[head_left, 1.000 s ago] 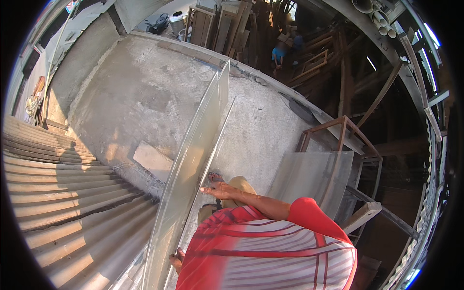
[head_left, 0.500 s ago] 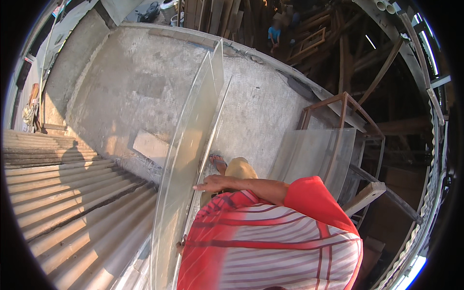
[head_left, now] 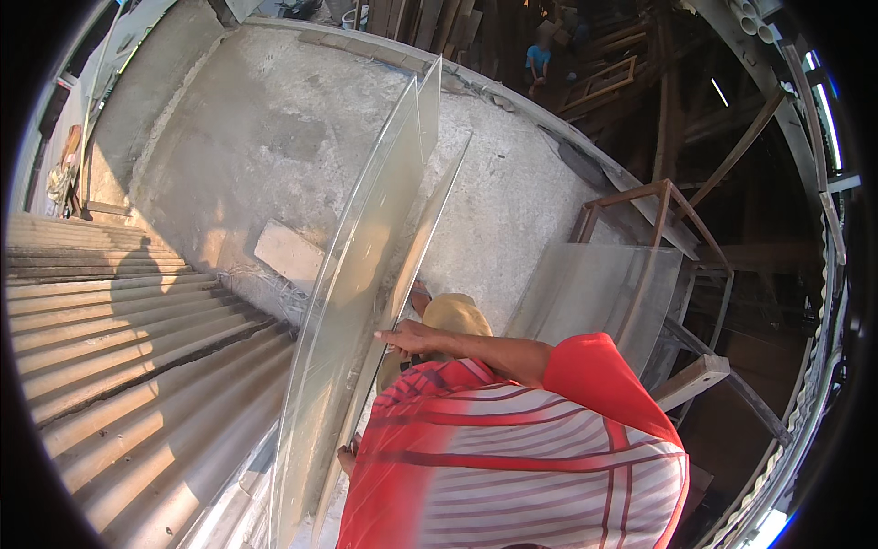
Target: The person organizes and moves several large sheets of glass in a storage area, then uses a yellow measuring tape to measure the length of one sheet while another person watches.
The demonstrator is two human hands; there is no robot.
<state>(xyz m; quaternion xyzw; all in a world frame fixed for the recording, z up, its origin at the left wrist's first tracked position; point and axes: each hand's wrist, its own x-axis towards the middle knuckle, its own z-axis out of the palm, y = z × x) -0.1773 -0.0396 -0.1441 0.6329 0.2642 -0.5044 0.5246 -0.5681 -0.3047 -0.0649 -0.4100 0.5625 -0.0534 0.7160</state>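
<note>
Several tall panes of glass [head_left: 352, 247] stand on edge to my left, long and narrow in this view. The nearest one, a separate glass sheet [head_left: 422, 240], leans away from the others with a gap at its far end. My right hand [head_left: 409, 337] reaches across my body and grips this sheet's upper edge, fingers curled over it. Lower down, my left hand [head_left: 347, 460] holds the same edge near my body; the red and white shirt hides most of that hand. Below my right forearm shows a tan-clothed knee [head_left: 457, 316].
Corrugated roofing sheets [head_left: 137, 366] lie at the left. To the right, another glass pane [head_left: 585, 288] leans by a rusty metal frame [head_left: 654, 197], with a wooden beam [head_left: 695, 382] nearby. A flat slab [head_left: 288, 252] lies on the concrete floor [head_left: 265, 137]. A person in blue [head_left: 538, 62] is far off.
The nearest glass sheet has swung right at its far end, widening the gap from the other panes. My right hand's fingers, stretched along the edge before, now curl around it.
</note>
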